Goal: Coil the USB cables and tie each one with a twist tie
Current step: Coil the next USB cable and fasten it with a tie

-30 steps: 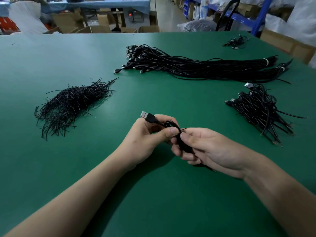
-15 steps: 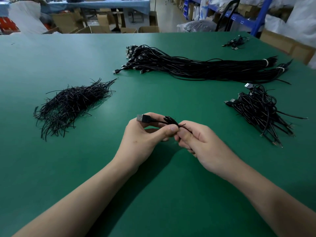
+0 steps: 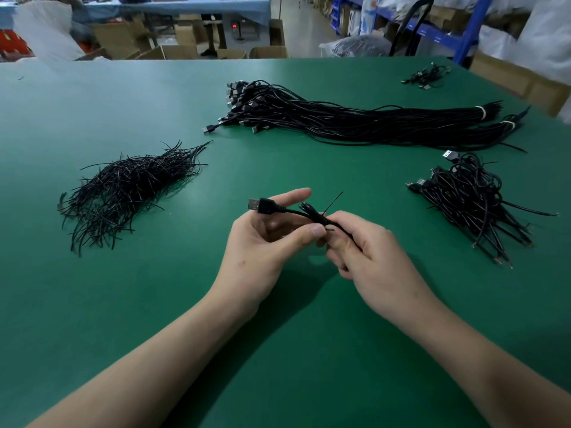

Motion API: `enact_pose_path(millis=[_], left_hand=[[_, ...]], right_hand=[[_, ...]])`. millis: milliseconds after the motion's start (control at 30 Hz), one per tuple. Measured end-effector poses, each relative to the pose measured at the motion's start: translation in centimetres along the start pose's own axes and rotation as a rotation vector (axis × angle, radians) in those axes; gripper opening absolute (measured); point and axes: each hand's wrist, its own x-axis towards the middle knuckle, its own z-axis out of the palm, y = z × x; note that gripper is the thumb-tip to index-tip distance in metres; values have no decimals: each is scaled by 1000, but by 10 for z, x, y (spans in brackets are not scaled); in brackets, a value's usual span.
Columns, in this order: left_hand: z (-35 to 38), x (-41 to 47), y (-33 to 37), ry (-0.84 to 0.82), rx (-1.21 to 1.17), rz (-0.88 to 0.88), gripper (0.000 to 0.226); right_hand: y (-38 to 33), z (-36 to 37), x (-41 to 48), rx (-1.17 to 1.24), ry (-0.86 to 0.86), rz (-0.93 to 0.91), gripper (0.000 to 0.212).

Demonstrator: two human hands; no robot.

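Observation:
Above the green table (image 3: 154, 304) my left hand (image 3: 265, 239) pinches a coiled black USB cable (image 3: 268, 206) between thumb and fingers, its USB plug sticking out to the left. My right hand (image 3: 367, 257) grips the other side of the coil, fingers curled round it. A thin black twist tie (image 3: 333, 202) is wrapped at the coil's middle, one end pointing up and to the right. Most of the coil is hidden inside my hands.
A heap of loose black twist ties (image 3: 123, 186) lies to the left. A long bundle of straight USB cables (image 3: 355, 122) stretches across the back. A pile of coiled cables (image 3: 469, 199) sits to the right; a few more cables (image 3: 426, 76) lie at the far right.
My hands turned the coil. The plug has shifted left and levelled out. A twist-tie end now sticks up to the right, and my right hand has rolled over the coil.

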Motion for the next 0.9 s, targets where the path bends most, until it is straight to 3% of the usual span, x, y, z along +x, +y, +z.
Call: enact_pose_path(millis=[133, 300, 500, 900], left_hand=[[1, 1, -1, -45, -35, -36, 46], [-2, 2, -5, -75, -10, -66, 28], [-3, 2, -8, -96, -45, -64, 25], [0, 3, -9, -69, 58, 15, 14]], right_hand=[[1, 0, 1, 163, -52, 42, 23], [2, 1, 2, 116, -62, 15, 25], [0, 1, 3, 93, -53, -30, 25], [-8, 7, 2, 276, 8, 100, 28]])
